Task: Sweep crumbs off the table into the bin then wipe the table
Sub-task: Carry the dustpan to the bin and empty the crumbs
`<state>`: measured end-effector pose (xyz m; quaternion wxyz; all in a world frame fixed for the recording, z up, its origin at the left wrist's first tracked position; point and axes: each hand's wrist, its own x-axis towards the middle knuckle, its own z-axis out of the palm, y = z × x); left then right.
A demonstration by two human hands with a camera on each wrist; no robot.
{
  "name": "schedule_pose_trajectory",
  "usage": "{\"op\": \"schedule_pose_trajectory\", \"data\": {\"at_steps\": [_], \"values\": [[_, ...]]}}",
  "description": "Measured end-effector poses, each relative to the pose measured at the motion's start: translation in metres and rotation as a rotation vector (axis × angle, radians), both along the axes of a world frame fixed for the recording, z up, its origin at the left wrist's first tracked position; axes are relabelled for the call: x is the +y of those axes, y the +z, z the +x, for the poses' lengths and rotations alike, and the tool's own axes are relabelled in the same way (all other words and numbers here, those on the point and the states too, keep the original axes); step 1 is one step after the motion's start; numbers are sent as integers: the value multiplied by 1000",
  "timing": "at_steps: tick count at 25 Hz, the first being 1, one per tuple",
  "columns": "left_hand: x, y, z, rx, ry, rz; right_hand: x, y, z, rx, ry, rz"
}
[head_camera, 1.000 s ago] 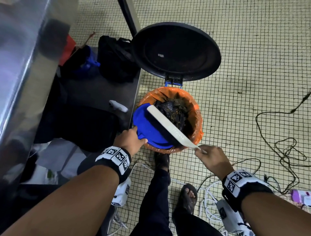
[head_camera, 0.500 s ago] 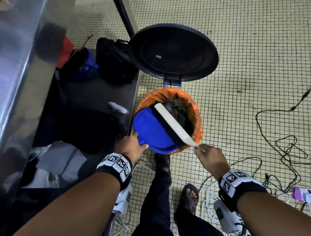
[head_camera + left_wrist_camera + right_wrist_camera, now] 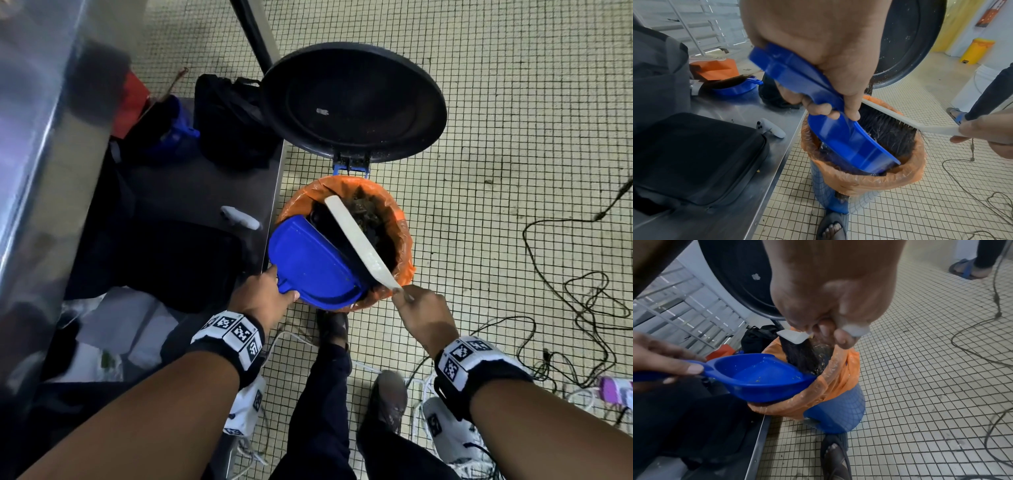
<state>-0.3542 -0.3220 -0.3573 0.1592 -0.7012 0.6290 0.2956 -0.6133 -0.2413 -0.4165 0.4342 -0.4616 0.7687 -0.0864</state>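
A blue pedal bin point(image 3: 836, 415) lined with an orange bag point(image 3: 404, 236) stands on the tiled floor, its black lid point(image 3: 352, 102) raised. My left hand point(image 3: 263, 298) grips the handle of a blue dustpan point(image 3: 308, 263) point(image 3: 849, 139), tilted with its lip inside the bin mouth. My right hand point(image 3: 421, 311) holds the white handle of a hand brush point(image 3: 359, 243) point(image 3: 890, 129). Its black bristles reach down at the dustpan's lip over the bin. A few yellow crumbs point(image 3: 795, 378) cling to the pan.
A steel table point(image 3: 781, 123) edge runs left of the bin, carrying a black case point(image 3: 694, 159), a white controller point(image 3: 770, 128) and another blue dustpan point(image 3: 737, 89). Cables point(image 3: 589, 301) lie on the floor at right. My sandalled foot point(image 3: 834, 456) presses the pedal. Another person's leg point(image 3: 986, 97) stands beyond.
The brush has slid further over the bin mouth along the dustpan's lip. The dustpan has tipped a little more, showing more of its underside to the head view.
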Motion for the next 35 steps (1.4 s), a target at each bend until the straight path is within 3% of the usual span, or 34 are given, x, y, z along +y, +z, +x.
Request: {"op": "schedule_pose_trajectory", "data": {"at_steps": [6, 13, 19, 27, 30, 35], "values": [[-10, 5, -1, 62, 28, -13, 18, -7, 4, -52, 35, -42], [-6, 1, 3, 66, -25, 4, -4, -24, 6, 108, -10, -160], [-15, -1, 8, 44, -12, -15, 9, -21, 6, -47, 29, -103], [-12, -2, 5, 38, -81, -22, -10, -29, 12, 164, 72, -99], [-12, -3, 7, 0, -119, -12, -17, -23, 11, 138, -9, -139], [-20, -8, 4, -1, -130, -45, -18, -16, 14, -6, 14, -178]]}}
